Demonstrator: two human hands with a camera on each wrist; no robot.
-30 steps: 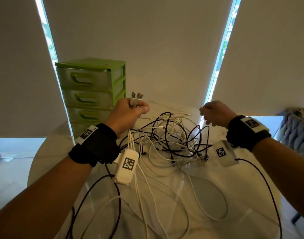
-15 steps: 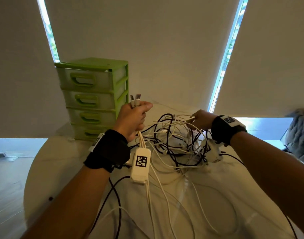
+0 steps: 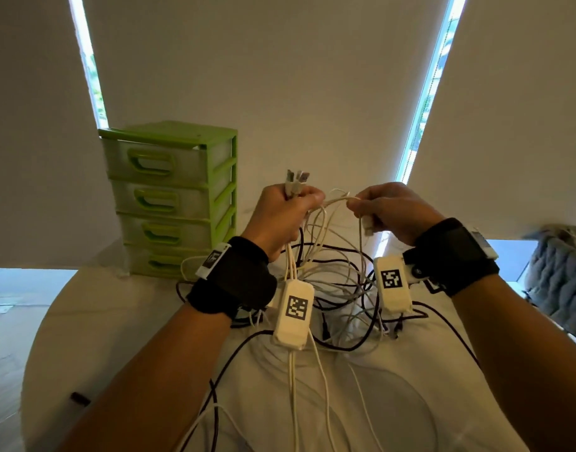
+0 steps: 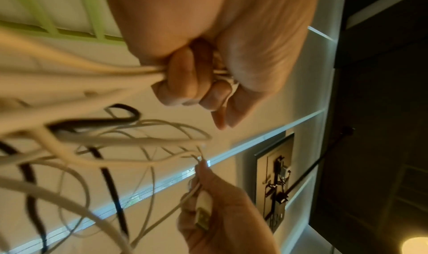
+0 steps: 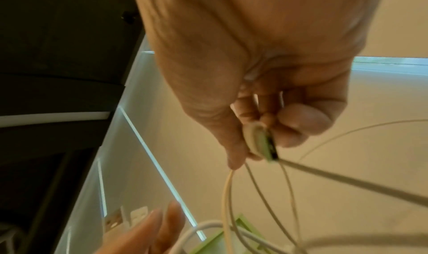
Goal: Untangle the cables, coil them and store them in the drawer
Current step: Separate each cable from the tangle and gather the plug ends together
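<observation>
A tangle of white and black cables (image 3: 339, 288) lies on the middle of the table (image 3: 84, 321), part of it lifted toward the hands. The left hand (image 3: 280, 216) is fisted round a bundle of white cables (image 4: 81, 75), their plugs (image 3: 296, 177) sticking up above the fist. Just right of it, the right hand (image 3: 391, 210) pinches a thin white cable and holds its USB plug (image 5: 264, 144). A green drawer unit (image 3: 172, 197), all drawers closed, stands far left on the table.

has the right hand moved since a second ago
Yes. The right hand has risen off the cable tangle and moved toward the green drawer unit, nearing the left hand.
</observation>
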